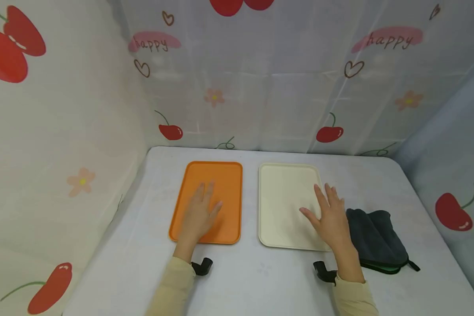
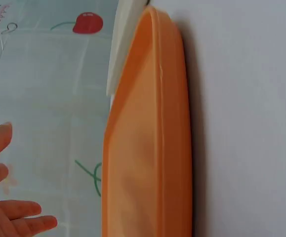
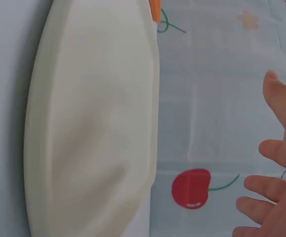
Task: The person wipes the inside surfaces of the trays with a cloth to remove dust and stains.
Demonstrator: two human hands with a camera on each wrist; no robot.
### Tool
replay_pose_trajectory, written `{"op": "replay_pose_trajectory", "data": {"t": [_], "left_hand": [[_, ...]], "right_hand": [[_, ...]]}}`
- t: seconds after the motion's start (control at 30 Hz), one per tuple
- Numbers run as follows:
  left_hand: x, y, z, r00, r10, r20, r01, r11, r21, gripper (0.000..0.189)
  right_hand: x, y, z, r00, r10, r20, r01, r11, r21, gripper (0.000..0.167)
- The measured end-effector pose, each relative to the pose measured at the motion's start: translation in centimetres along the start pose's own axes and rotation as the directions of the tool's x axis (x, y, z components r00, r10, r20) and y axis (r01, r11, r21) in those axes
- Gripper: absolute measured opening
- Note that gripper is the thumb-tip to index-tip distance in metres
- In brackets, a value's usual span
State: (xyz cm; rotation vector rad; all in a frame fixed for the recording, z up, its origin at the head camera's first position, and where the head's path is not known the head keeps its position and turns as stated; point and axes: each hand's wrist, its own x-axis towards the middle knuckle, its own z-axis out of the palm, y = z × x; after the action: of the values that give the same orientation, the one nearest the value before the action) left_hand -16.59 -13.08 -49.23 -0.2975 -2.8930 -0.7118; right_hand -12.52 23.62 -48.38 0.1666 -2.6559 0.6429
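An orange tray [image 1: 225, 197] lies on the white table, and my left hand [image 1: 199, 215] hovers above it with fingers spread. The left wrist view shows a gap between that hand [image 2: 9, 207] and the tray's rim [image 2: 172, 123]. To the right lies a cream tray [image 1: 284, 206]. Over its right edge my right hand [image 1: 332, 219] is held up, fingers extended and holding nothing. In the right wrist view, the hand [image 3: 276, 182] stays apart from the cream tray [image 3: 98, 98]. Both trays hold nothing visible.
A dark grey zippered cloth pouch [image 1: 377, 237] with a green inner edge lies right of the cream tray, partly behind the right hand. White curtains [image 1: 260, 87] printed with cherries surround the table [image 1: 253, 281] at the back and sides.
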Motion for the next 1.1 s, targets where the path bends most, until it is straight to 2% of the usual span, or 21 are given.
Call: {"op": "replay_pose_trajectory", "data": {"t": [0.03,0.1,0.2,0.3,0.4,0.5,0.57,0.67,0.87,0.97,1.1], "left_hand": [[0.1,0.5,0.2,1.000,0.010,-0.016,-0.011,0.997,-0.077,0.069],[0.4,1.5,0.6,0.998,0.031,-0.048,-0.041,0.974,-0.222,0.068],[0.8,3.2,1.4,0.993,0.062,-0.102,-0.099,0.903,-0.417,0.066],[1.2,4.7,2.3,0.985,0.080,-0.154,-0.153,0.821,-0.550,0.063],[1.5,6.1,3.5,0.983,0.069,-0.172,-0.166,0.741,-0.651,0.059],[1.6,7.4,4.6,0.988,0.039,-0.148,-0.134,0.692,-0.710,0.056],[1.4,8.1,5.3,0.992,0.023,-0.127,-0.109,0.680,-0.725,0.054],[1.1,8.9,6.3,0.995,0.014,-0.103,-0.085,0.677,-0.731,0.053],[0.9,9.6,8.2,0.997,-0.005,-0.076,-0.050,0.713,-0.700,0.052],[0.9,9.9,9.0,0.998,-0.024,-0.064,-0.026,0.728,-0.685,0.052],[1.0,10.2,9.9,0.998,-0.054,-0.024,0.023,0.725,-0.689,0.052]], "right_hand": [[0.0,0.5,-0.3,1.000,0.018,-0.024,-0.018,1.000,0.023,0.079],[-0.2,1.7,-1.1,0.995,0.073,-0.074,-0.068,0.995,0.073,0.077],[-0.5,3.6,-2.3,0.971,0.187,-0.152,-0.164,0.975,0.152,0.073],[-1.0,5.5,-3.3,0.925,0.325,-0.199,-0.284,0.936,0.210,0.072],[-1.7,7.2,-3.9,0.874,0.447,-0.192,-0.405,0.887,0.224,0.074],[-2.4,8.7,-3.9,0.838,0.529,-0.135,-0.507,0.845,0.169,0.082],[-2.7,9.6,-3.6,0.822,0.563,-0.083,-0.554,0.825,0.108,0.089],[-3.2,10.5,-3.0,0.799,0.602,-0.007,-0.601,0.798,0.035,0.096],[-3.7,11.2,-2.3,0.744,0.664,0.075,-0.665,0.747,-0.015,0.098],[-3.9,11.2,-2.1,0.739,0.668,0.087,-0.667,0.744,-0.044,0.097],[-4.0,11.2,-1.9,0.744,0.664,0.073,-0.663,0.748,-0.046,0.093]]}}
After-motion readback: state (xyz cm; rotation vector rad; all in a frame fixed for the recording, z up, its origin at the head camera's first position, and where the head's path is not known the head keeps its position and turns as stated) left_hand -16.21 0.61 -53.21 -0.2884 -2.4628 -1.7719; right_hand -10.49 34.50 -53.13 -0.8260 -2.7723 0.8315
